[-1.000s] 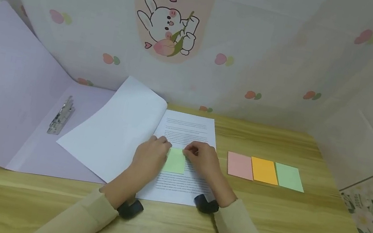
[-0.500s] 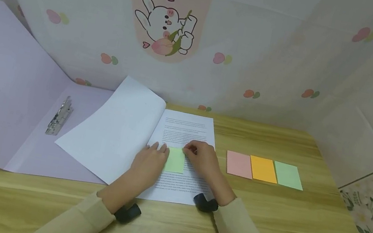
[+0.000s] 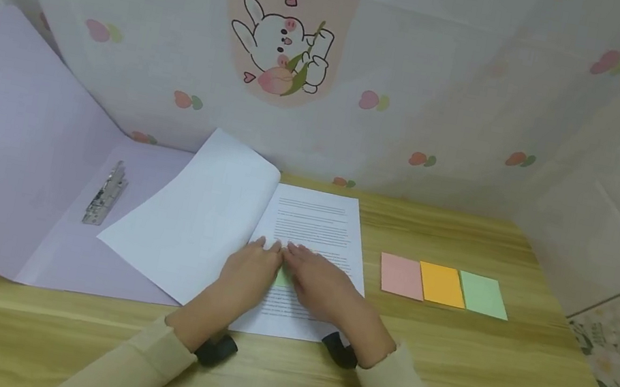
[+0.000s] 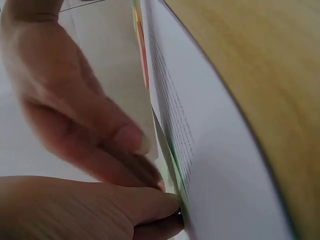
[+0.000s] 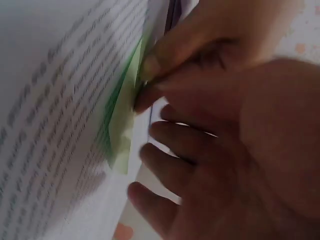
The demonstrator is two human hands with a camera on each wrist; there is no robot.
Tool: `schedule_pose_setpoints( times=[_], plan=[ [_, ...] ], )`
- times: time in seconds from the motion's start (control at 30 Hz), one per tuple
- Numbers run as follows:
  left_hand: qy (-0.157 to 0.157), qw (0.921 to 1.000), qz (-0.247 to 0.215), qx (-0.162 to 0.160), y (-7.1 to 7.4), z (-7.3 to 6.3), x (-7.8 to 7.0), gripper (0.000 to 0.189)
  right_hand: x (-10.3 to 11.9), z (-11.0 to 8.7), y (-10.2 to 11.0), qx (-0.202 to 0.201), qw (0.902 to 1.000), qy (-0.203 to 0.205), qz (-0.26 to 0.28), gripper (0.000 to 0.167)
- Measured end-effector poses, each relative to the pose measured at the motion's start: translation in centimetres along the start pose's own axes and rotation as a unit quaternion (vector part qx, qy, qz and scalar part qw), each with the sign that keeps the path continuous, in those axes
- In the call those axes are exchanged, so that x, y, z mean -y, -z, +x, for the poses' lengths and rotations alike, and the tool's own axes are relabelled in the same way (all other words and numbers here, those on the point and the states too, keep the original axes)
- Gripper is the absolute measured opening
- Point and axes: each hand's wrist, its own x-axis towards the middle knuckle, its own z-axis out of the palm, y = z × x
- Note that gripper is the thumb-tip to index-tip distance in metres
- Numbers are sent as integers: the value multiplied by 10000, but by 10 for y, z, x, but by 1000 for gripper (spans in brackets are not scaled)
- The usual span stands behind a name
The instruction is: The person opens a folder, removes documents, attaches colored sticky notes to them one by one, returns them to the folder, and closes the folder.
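A pale green sticky note (image 3: 282, 279) lies on the printed page (image 3: 314, 222), mostly covered by both hands in the head view. My left hand (image 3: 248, 270) rests at its left edge, fingertips down on it. My right hand (image 3: 323, 286) reaches across from the right with fingers extended, its tips meeting the left fingertips over the note's upper part. From the right wrist view, the sticky note (image 5: 122, 125) has its near edge raised off the text, with the right fingers (image 5: 170, 137) spread beside it.
Left of the page, a turned-back white sheet (image 3: 194, 214) curls over an open lilac folder (image 3: 137, 291), which has a metal clip (image 3: 106, 194). Pink (image 3: 402, 276), orange (image 3: 442, 284) and green (image 3: 483, 294) sticky pads line up on the wooden table (image 3: 441, 369). Patterned cloth hangs behind.
My right hand has released its pinch at the sticky note's upper right corner and moved left over the note, fingers now extended. The left hand stays at the left edge.
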Motion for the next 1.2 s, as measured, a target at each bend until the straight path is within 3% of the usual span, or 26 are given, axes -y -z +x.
schedule_pose_setpoints(
  times=[0.13, 0.37, 0.5, 0.63, 0.9, 1.2],
  plan=[
    [101, 9996, -132, 249, 2, -1, 0, 37, 2, -4, -6, 520, 9985, 66, -188, 54],
    [82, 9985, -147, 517, 6, 0, 1, 39, 0, -3, -12, 571, 9965, -379, -479, 69],
    [31, 9984, -19, 569, 7, -1, 1, 41, -4, -2, -13, 502, 9928, -843, -683, 79],
    [-12, 9983, 102, 567, 7, -2, 1, 42, -9, -3, -10, 507, 9880, -1202, -822, 83],
    [120, 9983, -188, 545, 4, -3, -1, 40, -14, -6, 1, 571, 9915, -1149, -219, 81],
    [-14, 9994, 57, 327, 4, -7, -10, 40, -10, -7, -1, 452, 9900, -1247, -477, 80]
  ],
)
